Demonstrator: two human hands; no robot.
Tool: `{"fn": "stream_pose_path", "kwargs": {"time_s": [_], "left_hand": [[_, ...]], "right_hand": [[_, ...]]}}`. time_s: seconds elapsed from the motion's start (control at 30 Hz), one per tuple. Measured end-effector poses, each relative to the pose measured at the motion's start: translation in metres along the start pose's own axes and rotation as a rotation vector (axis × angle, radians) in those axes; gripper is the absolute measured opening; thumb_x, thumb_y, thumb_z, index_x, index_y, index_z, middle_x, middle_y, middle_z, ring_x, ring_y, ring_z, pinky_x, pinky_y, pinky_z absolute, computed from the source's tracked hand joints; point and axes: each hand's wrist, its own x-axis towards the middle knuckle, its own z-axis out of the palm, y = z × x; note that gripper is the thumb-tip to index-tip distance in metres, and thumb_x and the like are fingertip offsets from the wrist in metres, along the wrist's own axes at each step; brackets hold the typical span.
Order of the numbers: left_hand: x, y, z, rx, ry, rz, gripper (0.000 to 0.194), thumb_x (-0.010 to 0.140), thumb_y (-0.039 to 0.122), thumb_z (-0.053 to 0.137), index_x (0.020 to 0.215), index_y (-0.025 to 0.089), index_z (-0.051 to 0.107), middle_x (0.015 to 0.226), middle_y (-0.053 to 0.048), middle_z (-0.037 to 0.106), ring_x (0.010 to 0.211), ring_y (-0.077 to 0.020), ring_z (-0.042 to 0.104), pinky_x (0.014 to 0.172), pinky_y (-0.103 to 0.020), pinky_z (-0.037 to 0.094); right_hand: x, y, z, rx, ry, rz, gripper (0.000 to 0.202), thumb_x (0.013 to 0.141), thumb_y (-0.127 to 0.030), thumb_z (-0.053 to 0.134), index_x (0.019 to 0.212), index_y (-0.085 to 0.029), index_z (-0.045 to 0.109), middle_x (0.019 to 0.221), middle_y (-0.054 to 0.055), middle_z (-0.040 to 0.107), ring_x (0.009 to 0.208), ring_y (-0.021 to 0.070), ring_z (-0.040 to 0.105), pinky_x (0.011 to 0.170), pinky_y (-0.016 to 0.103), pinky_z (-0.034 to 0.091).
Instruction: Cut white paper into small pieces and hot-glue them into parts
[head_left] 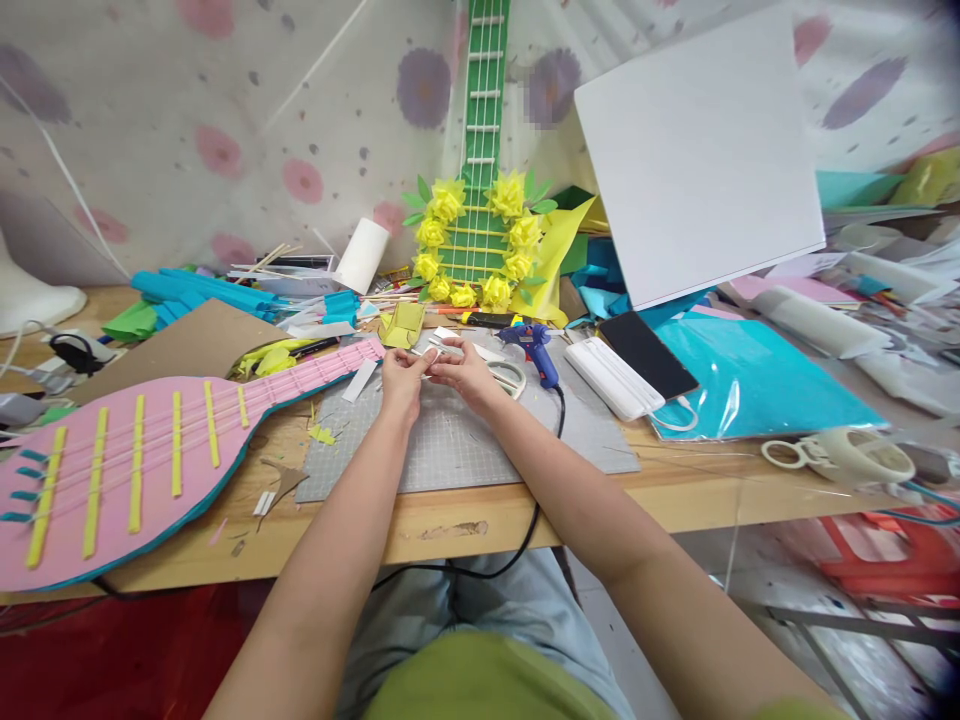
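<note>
Over the grey cutting mat point(450, 455), my left hand point(403, 378) and my right hand point(465, 372) meet with pinched fingers. Between them is a small white piece point(432, 354), thin and partly covered by the fingertips. Both hands touch it. White-handled scissors point(510, 378) lie just beside my right hand, partly hidden by it. A blue glue gun point(534, 350) rests to the right of them. White strips point(360, 381) lie left of my left hand, and a yellow folded piece point(403, 325) is just beyond it.
A pink paper instrument point(135, 460) fills the left side. Behind stands a green one point(480, 200) with yellow flowers. A white power bank point(611, 378), a dark phone point(649, 355), blue paper point(757, 375) and a tape dispenser point(855, 455) lie right. A black cable point(536, 510) crosses the table edge.
</note>
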Motion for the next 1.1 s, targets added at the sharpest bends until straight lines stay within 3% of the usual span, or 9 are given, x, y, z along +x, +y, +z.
{"fn": "stream_pose_path", "kwargs": {"time_s": [0.17, 0.37, 0.6, 0.8, 0.93, 1.1], "left_hand": [[-0.001, -0.002, -0.002, 0.034, 0.005, 0.019, 0.048, 0.047, 0.024, 0.076, 0.074, 0.020, 0.036, 0.054, 0.011, 0.044, 0.048, -0.0051, 0.048, 0.058, -0.020, 0.038], [-0.004, 0.002, 0.000, 0.051, 0.031, -0.056, 0.036, 0.063, 0.034, 0.068, 0.085, 0.018, 0.045, 0.069, 0.000, 0.059, 0.062, -0.0095, 0.059, 0.063, -0.023, 0.044], [-0.011, 0.008, 0.003, 0.074, -0.010, -0.100, 0.036, 0.060, 0.014, 0.066, 0.094, 0.015, 0.053, 0.064, 0.000, 0.062, 0.059, -0.0106, 0.059, 0.070, -0.028, 0.047], [-0.009, 0.007, 0.002, 0.150, -0.004, -0.072, 0.033, 0.058, 0.014, 0.066, 0.090, 0.014, 0.058, 0.062, 0.000, 0.061, 0.058, -0.0100, 0.059, 0.070, -0.027, 0.048], [-0.009, 0.007, 0.001, 0.197, -0.019, -0.095, 0.035, 0.057, 0.014, 0.067, 0.091, 0.014, 0.058, 0.061, -0.001, 0.062, 0.054, -0.0101, 0.058, 0.065, -0.028, 0.049], [-0.010, 0.007, 0.001, 0.150, -0.009, -0.128, 0.033, 0.058, 0.013, 0.068, 0.089, 0.011, 0.057, 0.062, -0.003, 0.062, 0.057, -0.0119, 0.060, 0.065, -0.028, 0.049]], "right_hand": [[-0.001, 0.001, 0.002, -0.043, 0.085, -0.013, 0.052, 0.048, -0.015, 0.071, 0.088, -0.021, 0.038, 0.057, -0.010, 0.060, 0.056, 0.0103, 0.061, 0.062, 0.028, 0.050], [0.000, 0.002, 0.000, -0.058, 0.191, -0.072, 0.050, 0.049, -0.016, 0.070, 0.085, -0.021, 0.036, 0.055, -0.010, 0.060, 0.052, 0.0092, 0.059, 0.061, 0.027, 0.050], [0.000, 0.002, -0.002, -0.058, 0.195, -0.068, 0.051, 0.049, -0.017, 0.071, 0.085, -0.022, 0.035, 0.057, -0.010, 0.058, 0.054, 0.0096, 0.058, 0.062, 0.028, 0.050], [0.002, -0.004, -0.005, 0.005, 0.266, -0.063, 0.045, 0.057, -0.020, 0.068, 0.089, -0.022, 0.037, 0.065, -0.008, 0.056, 0.060, 0.0091, 0.059, 0.067, 0.029, 0.050], [0.003, -0.009, -0.008, 0.049, 0.347, -0.142, 0.042, 0.056, -0.017, 0.067, 0.086, -0.021, 0.038, 0.061, -0.009, 0.054, 0.059, 0.0074, 0.057, 0.067, 0.026, 0.050], [-0.001, -0.012, -0.005, 0.047, 0.317, -0.173, 0.042, 0.055, -0.017, 0.068, 0.086, -0.021, 0.038, 0.057, -0.011, 0.053, 0.055, 0.0068, 0.056, 0.064, 0.026, 0.051]]}}
